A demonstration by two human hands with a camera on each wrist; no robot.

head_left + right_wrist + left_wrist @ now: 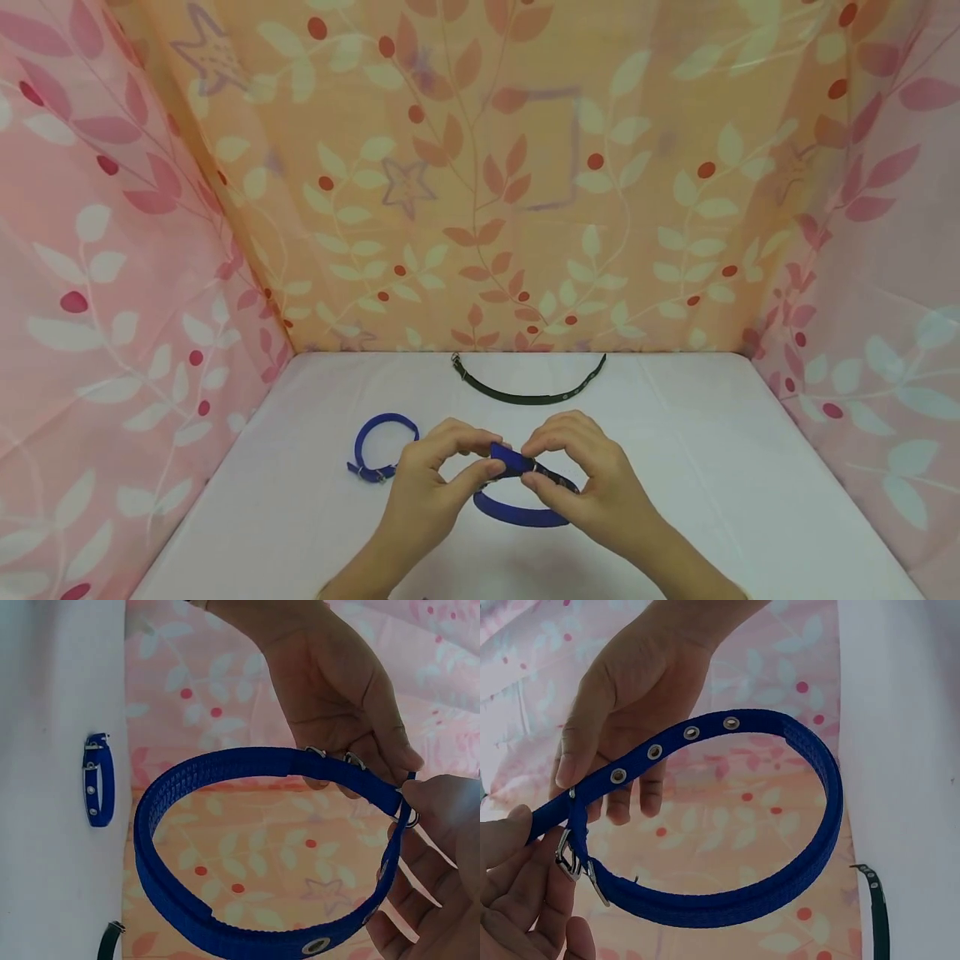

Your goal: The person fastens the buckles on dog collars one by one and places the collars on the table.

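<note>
Both hands hold a blue collar (522, 510) with metal eyelets and a buckle, bent into a loop above the table. My left hand (431, 475) pinches the free strap end between thumb and fingers. The buckle (568, 856) hangs beside these fingers. Close by, my right hand (588, 471) pinches the strap with thumb and forefinger at a small metal piece. In the right wrist view, the thumbs of my left hand (337, 697) and right hand (435, 855) almost meet at the strap. Part of the strap is hidden behind the fingertips.
A second blue collar (362, 437), fastened into a ring, lies on the white table (285, 500) left of my hands. Farther back, a dark green collar (517, 399) lies spread in a curve near the rear edge. Patterned cloth walls (480, 275) enclose the table's back and sides.
</note>
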